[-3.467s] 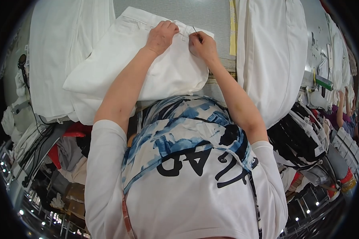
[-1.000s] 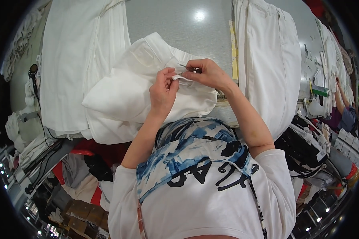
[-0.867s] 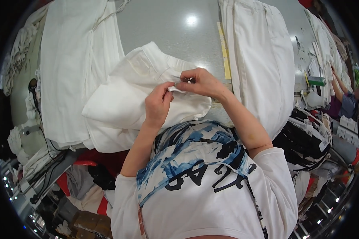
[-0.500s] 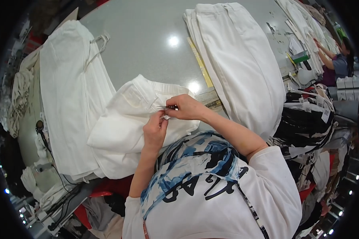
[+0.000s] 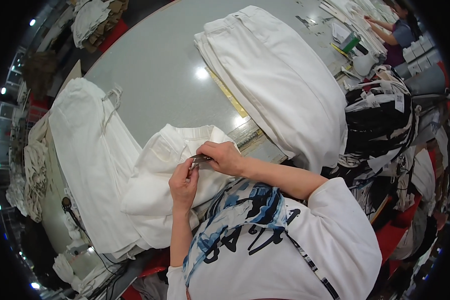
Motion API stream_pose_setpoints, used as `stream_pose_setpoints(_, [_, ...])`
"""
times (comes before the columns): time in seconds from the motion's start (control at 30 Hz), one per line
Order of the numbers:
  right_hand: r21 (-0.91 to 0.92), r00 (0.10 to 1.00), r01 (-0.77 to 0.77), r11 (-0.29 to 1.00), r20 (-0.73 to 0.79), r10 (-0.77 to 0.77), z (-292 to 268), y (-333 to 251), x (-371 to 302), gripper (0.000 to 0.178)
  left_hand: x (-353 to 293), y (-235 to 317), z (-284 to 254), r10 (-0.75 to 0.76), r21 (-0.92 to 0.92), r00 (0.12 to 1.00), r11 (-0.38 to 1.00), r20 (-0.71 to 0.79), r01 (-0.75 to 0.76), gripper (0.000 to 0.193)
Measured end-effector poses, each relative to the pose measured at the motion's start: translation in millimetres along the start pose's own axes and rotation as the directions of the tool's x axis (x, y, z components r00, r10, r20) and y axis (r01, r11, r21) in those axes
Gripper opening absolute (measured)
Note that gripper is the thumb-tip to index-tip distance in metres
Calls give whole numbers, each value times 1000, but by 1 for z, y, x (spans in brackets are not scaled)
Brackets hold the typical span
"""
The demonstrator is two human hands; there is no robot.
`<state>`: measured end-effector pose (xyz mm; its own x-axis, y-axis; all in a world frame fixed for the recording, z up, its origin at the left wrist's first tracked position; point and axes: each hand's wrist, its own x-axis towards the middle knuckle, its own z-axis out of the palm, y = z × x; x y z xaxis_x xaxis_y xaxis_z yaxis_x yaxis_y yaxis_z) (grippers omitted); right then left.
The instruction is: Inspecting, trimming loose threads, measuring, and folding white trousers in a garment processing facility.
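A pair of white trousers with an elastic waistband lies bunched on the table in front of me. My right hand is closed around small dark metal thread snips, whose blades point left over the cloth. Just below the blades, my left hand pinches a bit of the white trousers between thumb and fingers; the exact spot is partly hidden by the fingertips. Both hands are close together, nearly touching at the snips.
A stack of white trousers lies to the left, another pile of white trousers to the right. A yellow ruler strip runs along the tabletop. Dark bundled garments stand at right. A co-worker handles white cloth at far right.
The view has turned and shifted, so the whole scene sits differently. Both hands remain together at the trousers; the snips' blades have come closer to my left fingertips.
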<state>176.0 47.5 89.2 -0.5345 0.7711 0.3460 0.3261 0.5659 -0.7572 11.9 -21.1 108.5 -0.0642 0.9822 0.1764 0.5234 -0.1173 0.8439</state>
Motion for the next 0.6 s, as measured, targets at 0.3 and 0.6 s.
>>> stream_pose_setpoints(0.3, [207,991,122,971,-80,-108,-12,-18,-1,22,-1,21,-29,142,-8,982,990,122,-142,22])
stream_pose_setpoints(0.6, [333,997,41,942,-81,-14,-18,-21,-4,24,-8,19,-14,-166,-429,979,880,122,203,12])
